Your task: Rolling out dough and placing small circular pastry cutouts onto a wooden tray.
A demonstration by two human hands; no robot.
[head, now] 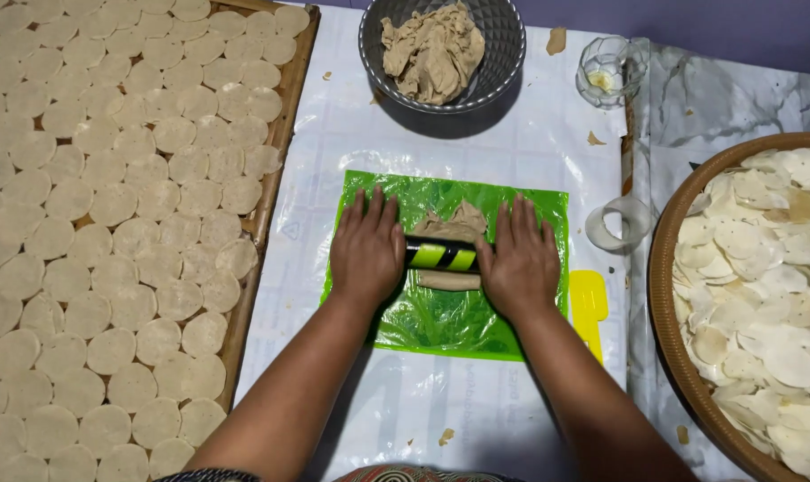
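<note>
My left hand [365, 252] and my right hand [519, 261] lie flat, fingers together, on the two ends of a black roller with yellow-green stripes [441, 256]. The roller rests across a lump of tan dough [450, 223] that shows above and below it. The dough lies on a bright green plastic sheet [440, 317] in the middle of the white-covered table.
A woven tray [284, 107] full of several flat pale dough discs fills the left. A metal bowl [498, 62] of tan dough stands at the back. A round basket [668, 303] of pale discs sits right. A glass [608, 73], a white ring cutter [619, 223] and a yellow scraper [589, 303] are nearby.
</note>
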